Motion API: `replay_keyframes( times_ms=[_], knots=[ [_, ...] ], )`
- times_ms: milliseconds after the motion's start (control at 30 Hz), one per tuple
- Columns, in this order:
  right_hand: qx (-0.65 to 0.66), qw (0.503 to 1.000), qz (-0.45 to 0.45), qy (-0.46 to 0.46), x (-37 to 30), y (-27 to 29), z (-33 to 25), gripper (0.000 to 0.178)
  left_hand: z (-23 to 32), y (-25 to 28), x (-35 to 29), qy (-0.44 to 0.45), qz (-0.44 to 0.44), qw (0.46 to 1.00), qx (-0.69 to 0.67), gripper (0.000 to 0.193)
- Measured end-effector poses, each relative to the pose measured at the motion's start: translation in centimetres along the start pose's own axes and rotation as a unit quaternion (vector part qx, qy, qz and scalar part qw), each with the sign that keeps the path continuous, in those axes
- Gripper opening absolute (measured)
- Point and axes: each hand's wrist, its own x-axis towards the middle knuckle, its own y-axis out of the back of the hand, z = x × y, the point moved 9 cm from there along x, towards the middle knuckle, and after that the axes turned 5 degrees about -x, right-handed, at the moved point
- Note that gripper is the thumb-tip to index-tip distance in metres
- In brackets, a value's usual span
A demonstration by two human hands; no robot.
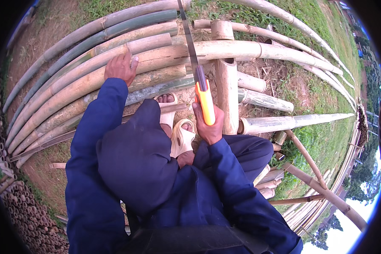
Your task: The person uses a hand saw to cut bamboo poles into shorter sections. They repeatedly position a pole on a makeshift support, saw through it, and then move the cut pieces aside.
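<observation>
My right hand (211,125) is closed round the orange-yellow handle of a handsaw (205,101). Its long dark blade points away from me and lies across a thick, pale bamboo pole (233,49), where the metal hides part of the surface. To the left, my left hand (121,69) grips that same pole from above, the fingers bent over its far side and the thumb apart. An upright bamboo post (227,95) stands under the pole just right of the blade, with a shorter bamboo stub (222,30) beyond it.
Several cut bamboo poles (144,22) lie side by side at left. Short pieces (266,100) lie right of the post. My sandalled feet (183,137) are close below the saw. Stacked bamboo ends (25,211) are at lower left, and a slanting bamboo frame (326,192) at lower right.
</observation>
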Motion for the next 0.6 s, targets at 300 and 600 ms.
replay_keyframes(
  times_ms=[300,600],
  knots=[
    [-0.020,0.999,-0.025,-0.037,-13.0,5.0,4.4,0.007,-2.0,-0.6,0.3,0.073,-0.046,0.996,-0.032,0.045],
    [0.045,0.998,-0.003,0.048,1.7,-0.8,0.6,0.019,-1.1,-0.5,0.4,0.059,-0.029,0.998,0.001,0.048]
  ],
)
